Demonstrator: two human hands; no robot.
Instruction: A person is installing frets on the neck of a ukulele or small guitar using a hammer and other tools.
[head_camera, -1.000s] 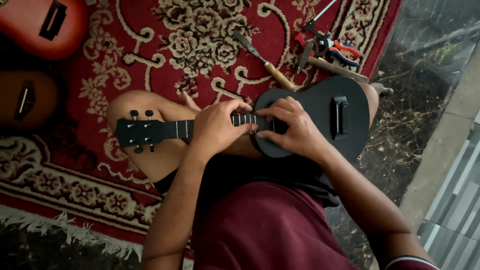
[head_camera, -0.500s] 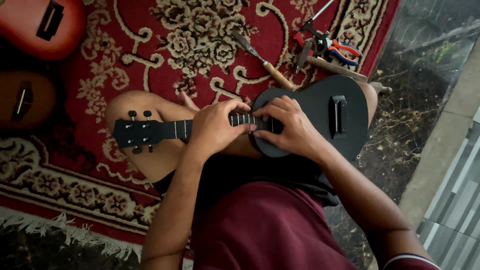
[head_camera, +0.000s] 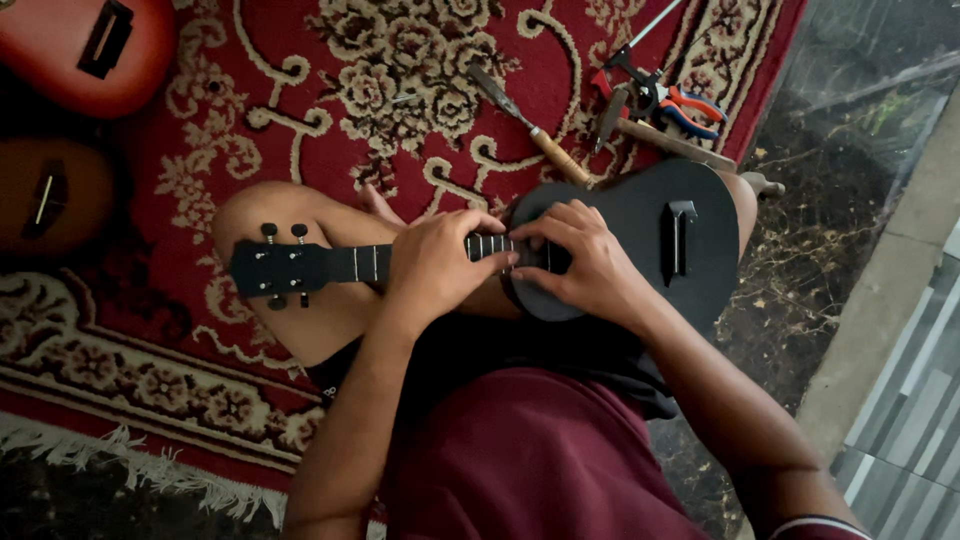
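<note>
A black ukulele (head_camera: 650, 235) lies across my crossed legs, headstock (head_camera: 275, 268) pointing left. My left hand (head_camera: 435, 262) presses down on the neck, fingers curled over the frets. My right hand (head_camera: 585, 265) rests where the neck meets the body, fingertips on the fretboard end near the sound hole. Both hands touch the instrument and nearly meet each other. What the fingertips pinch, if anything, is hidden.
A red patterned carpet (head_camera: 330, 120) lies under me. A red ukulele body (head_camera: 85, 50) and a brown one (head_camera: 50, 200) sit at the left. A chisel with wooden handle (head_camera: 530, 125), pliers (head_camera: 680, 100) and a hammer (head_camera: 690, 150) lie beyond the ukulele. Dark stone floor (head_camera: 830, 230) at right.
The view has shifted slightly. Both hands stay on the ukulele's neck with only small finger movement.
</note>
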